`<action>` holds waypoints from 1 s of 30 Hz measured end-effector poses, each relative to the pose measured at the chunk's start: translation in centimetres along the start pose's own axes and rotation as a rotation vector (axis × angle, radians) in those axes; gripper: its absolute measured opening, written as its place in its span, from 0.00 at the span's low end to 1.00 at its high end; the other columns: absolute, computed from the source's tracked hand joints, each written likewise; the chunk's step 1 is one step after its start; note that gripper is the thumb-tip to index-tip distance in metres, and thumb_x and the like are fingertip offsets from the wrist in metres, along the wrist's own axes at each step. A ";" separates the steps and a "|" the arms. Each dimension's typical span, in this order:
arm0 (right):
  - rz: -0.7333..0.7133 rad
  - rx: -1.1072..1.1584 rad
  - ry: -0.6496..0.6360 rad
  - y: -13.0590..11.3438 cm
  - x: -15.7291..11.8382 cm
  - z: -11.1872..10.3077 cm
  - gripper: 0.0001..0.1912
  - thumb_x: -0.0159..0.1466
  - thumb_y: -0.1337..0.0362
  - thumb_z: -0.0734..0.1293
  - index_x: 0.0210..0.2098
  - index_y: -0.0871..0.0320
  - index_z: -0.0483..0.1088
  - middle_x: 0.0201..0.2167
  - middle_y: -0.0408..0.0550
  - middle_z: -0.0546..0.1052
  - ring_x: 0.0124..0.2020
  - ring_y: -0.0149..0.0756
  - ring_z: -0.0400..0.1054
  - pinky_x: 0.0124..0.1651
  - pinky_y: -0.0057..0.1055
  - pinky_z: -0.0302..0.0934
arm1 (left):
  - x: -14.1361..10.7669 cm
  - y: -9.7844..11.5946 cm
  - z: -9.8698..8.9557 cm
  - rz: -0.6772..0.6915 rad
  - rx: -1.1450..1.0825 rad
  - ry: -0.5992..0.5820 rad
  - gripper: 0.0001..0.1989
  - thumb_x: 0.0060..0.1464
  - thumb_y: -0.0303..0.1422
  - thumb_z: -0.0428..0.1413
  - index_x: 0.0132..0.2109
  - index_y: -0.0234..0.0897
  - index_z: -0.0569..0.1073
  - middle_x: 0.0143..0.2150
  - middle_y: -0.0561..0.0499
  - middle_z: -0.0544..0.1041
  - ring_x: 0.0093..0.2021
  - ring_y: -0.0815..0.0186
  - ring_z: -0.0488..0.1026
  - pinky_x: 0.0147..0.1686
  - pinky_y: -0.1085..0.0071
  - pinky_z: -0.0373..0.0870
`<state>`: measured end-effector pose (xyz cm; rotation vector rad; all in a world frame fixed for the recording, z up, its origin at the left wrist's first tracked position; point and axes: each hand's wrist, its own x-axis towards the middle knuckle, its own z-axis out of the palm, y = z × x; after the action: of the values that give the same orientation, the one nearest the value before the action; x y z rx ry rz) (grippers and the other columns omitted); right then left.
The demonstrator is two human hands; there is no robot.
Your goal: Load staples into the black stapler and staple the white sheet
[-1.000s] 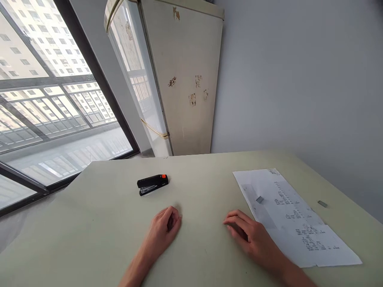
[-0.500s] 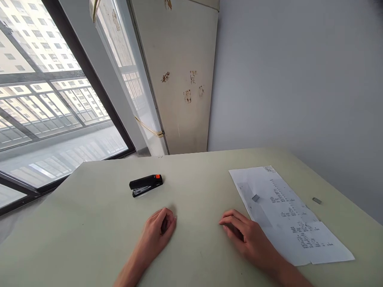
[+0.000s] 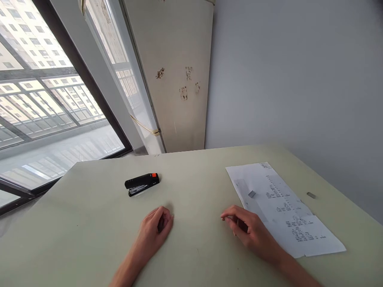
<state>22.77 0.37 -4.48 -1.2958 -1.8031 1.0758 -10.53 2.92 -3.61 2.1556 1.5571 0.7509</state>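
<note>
My left hand (image 3: 155, 229) rests on the table with its fingers curled into a loose fist, and nothing shows in it. Beyond it lies a black stapler (image 3: 142, 183) with an orange patch at its right end. My right hand (image 3: 250, 231) is beside the left edge of the printed paper (image 3: 273, 215), its fingers bent in and the thumb drawn close to the fingertips; I see nothing held there. On the paper is a small grey strip of staples (image 3: 251, 194). A second grey strip (image 3: 311, 195) lies on the table to the right of the paper.
The pale green table (image 3: 191, 175) reaches to a grey wall (image 3: 287, 79) on the right. Behind it stands a refrigerator (image 3: 179, 119) with worn brown patches. To the left is a large window (image 3: 54, 107) with a dark frame and a railing outside.
My right hand has lifted slightly, and its fingers have drawn closer together. The view has shifted a little, so the stapler and paper appear farther left. My left hand keeps its curled shape.
</note>
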 end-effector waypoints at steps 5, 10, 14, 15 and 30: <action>0.065 0.055 0.002 0.1 0.2 -0.2 0.14 0.76 0.54 0.60 0.43 0.50 0.76 0.37 0.45 0.80 0.29 0.36 0.65 0.30 0.32 0.58 | -0.1 0.1 -0.1 0.010 0.001 0.008 0.14 0.68 0.41 0.52 0.34 0.42 0.64 0.27 0.56 0.65 0.26 0.67 0.61 0.27 0.73 0.60; 0.095 0.126 0.049 0.5 0.1 -1.4 0.16 0.75 0.50 0.62 0.46 0.51 0.77 0.41 0.47 0.81 0.31 0.36 0.72 0.36 0.33 0.65 | -0.2 -0.2 -0.2 0.020 0.017 -0.012 0.14 0.70 0.42 0.51 0.35 0.42 0.64 0.27 0.56 0.65 0.26 0.67 0.61 0.28 0.73 0.60; 0.168 0.170 0.320 1.2 0.4 -3.3 0.18 0.72 0.45 0.65 0.46 0.53 0.76 0.39 0.49 0.81 0.32 0.38 0.71 0.39 0.35 0.67 | -0.3 -0.4 -0.1 0.011 0.025 -0.027 0.14 0.70 0.42 0.50 0.35 0.42 0.64 0.28 0.56 0.66 0.27 0.67 0.61 0.28 0.73 0.61; 0.184 0.168 0.415 1.5 0.5 -3.7 0.19 0.71 0.45 0.66 0.46 0.53 0.76 0.39 0.49 0.81 0.33 0.39 0.71 0.40 0.36 0.68 | -0.4 -0.4 -0.1 0.010 0.027 -0.029 0.14 0.70 0.42 0.50 0.35 0.42 0.64 0.28 0.56 0.66 0.27 0.67 0.61 0.28 0.72 0.61; 0.325 0.373 0.785 3.2 1.5 -2.2 0.21 0.64 0.46 0.70 0.51 0.50 0.78 0.64 0.48 0.77 0.70 0.50 0.64 0.73 0.47 0.55 | -0.8 -0.1 0.1 0.050 0.070 -0.011 0.13 0.70 0.40 0.49 0.36 0.42 0.66 0.28 0.55 0.68 0.27 0.66 0.64 0.30 0.71 0.64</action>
<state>25.51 2.85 -6.27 -1.5129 -0.7937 0.8317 -10.75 2.20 -3.95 2.2529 1.5512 0.7093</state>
